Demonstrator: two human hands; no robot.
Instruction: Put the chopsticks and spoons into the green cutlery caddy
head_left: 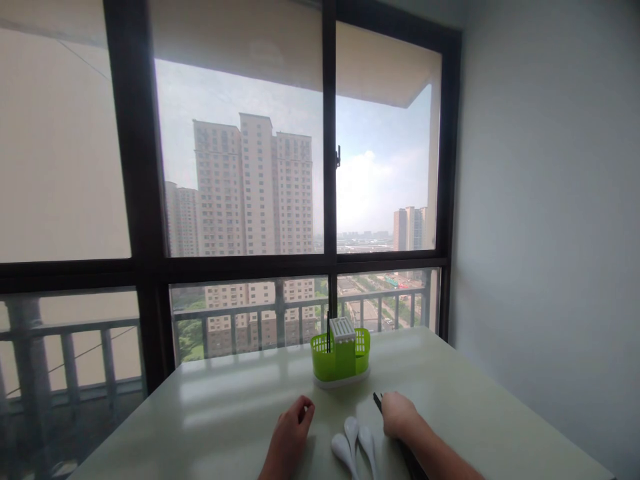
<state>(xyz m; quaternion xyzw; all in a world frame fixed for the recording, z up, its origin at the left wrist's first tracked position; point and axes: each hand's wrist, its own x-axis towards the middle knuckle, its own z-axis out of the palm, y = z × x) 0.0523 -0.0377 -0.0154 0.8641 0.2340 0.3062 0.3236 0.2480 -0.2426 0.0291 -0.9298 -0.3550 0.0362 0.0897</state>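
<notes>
My right hand (399, 415) is closed over dark chopsticks (377, 402) on the table; their tips stick out past the fingers, and more dark length shows under my forearm. How many sticks are inside the grip is hidden. To the left, my left hand (294, 427) rests near the table surface with its fingers curled in and nothing visible in them. Between the two hands lie white spoons (351, 430), their bowls pointing away from me. Beyond the hands stands a bright green utensil holder (345, 363) with a white slotted top, and one thin dark stick (329, 331) stands upright in it.
The pale, glossy table (235, 407) reaches to the window (330, 260), which has dark frames and a railing outside. A plain wall (545, 233) runs along the right side. High-rise buildings show through the glass.
</notes>
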